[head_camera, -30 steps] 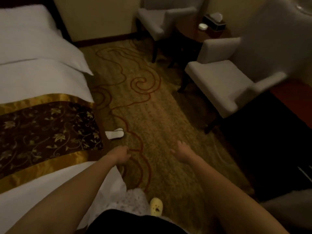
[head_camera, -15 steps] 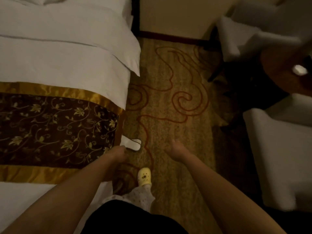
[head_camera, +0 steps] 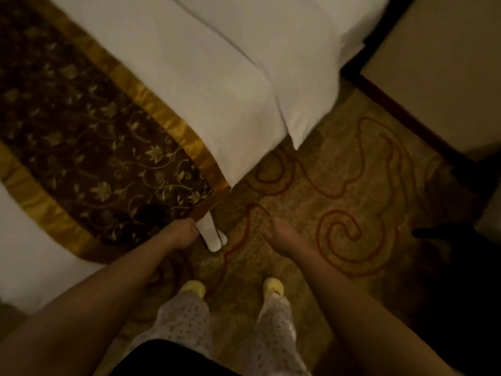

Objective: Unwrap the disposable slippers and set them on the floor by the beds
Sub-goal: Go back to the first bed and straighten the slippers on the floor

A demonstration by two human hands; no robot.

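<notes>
- Looking down from my head camera in dim, warm light, I see a patterned carpet floor with dark red swirls on tan.
- A bed with white linen fills the upper left. A brown runner with gold leaf embroidery and gold satin borders lies across it.
- White slippers lie on the floor just beside the bed's edge, below the runner's hanging corner. They look like a stacked or side-by-side pair; blur keeps me from telling which.
- My left hand reaches down beside the slippers, its fingers curled. It sits right against them, but I cannot tell whether it grips them.
- My right hand hovers over the carpet, well apart from the slippers, fingers loosely bent and holding nothing.
- The two hands are apart from each other.
- Below, my legs in pale dotted trousers end in yellow shoes planted on the carpet.
- A beige wall with dark skirting runs along the upper right.
- I can read no brand, label or writing anywhere.
</notes>
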